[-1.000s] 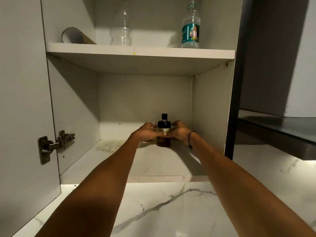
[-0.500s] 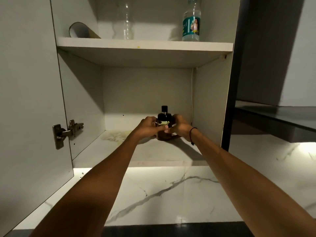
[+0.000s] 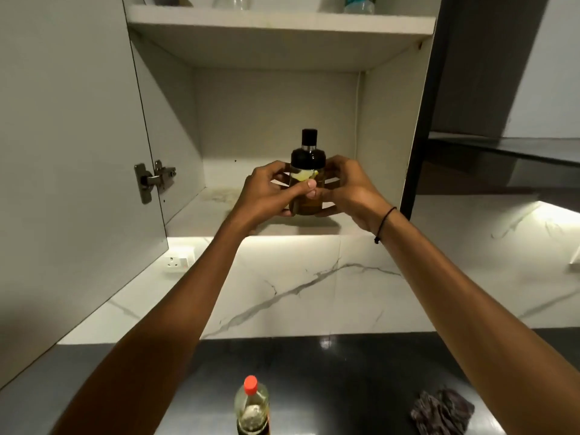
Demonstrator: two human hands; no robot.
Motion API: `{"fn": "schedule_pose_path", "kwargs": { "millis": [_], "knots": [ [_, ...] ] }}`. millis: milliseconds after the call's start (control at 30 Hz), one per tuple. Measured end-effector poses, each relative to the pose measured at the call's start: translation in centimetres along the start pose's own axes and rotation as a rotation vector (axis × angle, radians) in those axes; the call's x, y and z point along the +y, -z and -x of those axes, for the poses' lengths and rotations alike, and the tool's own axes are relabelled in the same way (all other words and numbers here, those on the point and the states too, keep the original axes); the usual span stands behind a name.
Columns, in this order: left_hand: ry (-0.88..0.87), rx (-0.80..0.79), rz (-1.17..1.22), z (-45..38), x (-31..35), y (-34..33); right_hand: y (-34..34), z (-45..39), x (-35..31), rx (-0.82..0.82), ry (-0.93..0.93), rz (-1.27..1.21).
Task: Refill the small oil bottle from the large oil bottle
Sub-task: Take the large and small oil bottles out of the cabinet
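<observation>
small oil bottle (image 3: 306, 180) gripped by both hands.

Head view, forward into open cabinet (image 3: 389, 127)

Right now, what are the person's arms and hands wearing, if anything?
Both forearms are bare, with no sleeves in view. The right wrist carries a thin black cord bracelet, with a small knot or bead hanging from it. The left hand and right hand are bare: no gloves, rings or watch visible.
</observation>
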State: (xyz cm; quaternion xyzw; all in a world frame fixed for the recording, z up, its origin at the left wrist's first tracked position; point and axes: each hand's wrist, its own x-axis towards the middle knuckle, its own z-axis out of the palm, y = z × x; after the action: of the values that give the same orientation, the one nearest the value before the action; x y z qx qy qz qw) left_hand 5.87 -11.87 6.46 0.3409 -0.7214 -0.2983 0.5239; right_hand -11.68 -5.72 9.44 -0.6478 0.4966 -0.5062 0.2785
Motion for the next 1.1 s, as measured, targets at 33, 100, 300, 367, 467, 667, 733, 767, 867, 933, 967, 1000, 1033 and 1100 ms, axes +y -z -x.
{"fn": "schedule_pose_path", "kwargs": {
  "millis": [33, 100, 300, 367, 467, 667, 733, 767, 867, 933, 967, 1000, 1033, 1100],
  "knots": [
    [0.001, -0.002, 0.002, 0.9, 0.1, -0.1, -0.1, 1.0, 0.2, 0.008, 0.004, 0.01],
    [0.004, -0.004, 0.015, 2.8, 0.1, -0.4, -0.4, 2.8, 0.6, 0.018, 0.016, 0.034],
    [0.037, -0.013, 0.012, 9.4, -1.9, -2.1, -1.1, 8.5, 3.6, 0.008, 0.004, 0.116],
    [0.044, -0.012, -0.071, 11.7, -3.3, -3.0, -1.5, 10.5, 5.4, 0.006, -0.008, 0.153],
    [0.049, -0.051, -0.128, 15.4, -5.9, -4.3, -2.5, 13.4, 8.7, 0.017, -0.033, 0.239],
    [0.163, -0.162, -0.049, 21.2, -12.9, -7.5, -5.1, 17.7, 17.7, -0.022, -0.106, 0.217],
    [0.207, -0.19, -0.036, 22.9, -15.6, -8.9, -5.9, 18.7, 21.1, -0.037, -0.144, 0.18],
    [0.219, -0.205, -0.042, 23.6, -16.8, -9.5, -6.3, 19.2, 22.7, -0.039, -0.162, 0.177],
    [0.289, -0.274, -0.059, 25.8, -20.0, -11.3, -7.6, 20.5, 27.2, -0.042, -0.229, 0.177],
    [0.336, -0.315, -0.059, 27.1, -21.9, -12.3, -8.6, 21.5, 29.6, -0.042, -0.275, 0.166],
    [0.363, -0.331, -0.061, 27.8, -22.9, -12.8, -9.2, 22.0, 30.7, -0.043, -0.305, 0.159],
    [0.392, -0.345, -0.065, 28.6, -23.9, -13.2, -9.8, 22.6, 31.7, -0.045, -0.336, 0.152],
    [0.421, -0.358, -0.07, 29.3, -24.7, -13.6, -10.3, 23.1, 32.7, -0.05, -0.367, 0.142],
    [0.477, -0.382, -0.072, 31.0, -26.1, -14.3, -11.5, 24.2, 34.6, -0.058, -0.425, 0.125]
  ]
}}
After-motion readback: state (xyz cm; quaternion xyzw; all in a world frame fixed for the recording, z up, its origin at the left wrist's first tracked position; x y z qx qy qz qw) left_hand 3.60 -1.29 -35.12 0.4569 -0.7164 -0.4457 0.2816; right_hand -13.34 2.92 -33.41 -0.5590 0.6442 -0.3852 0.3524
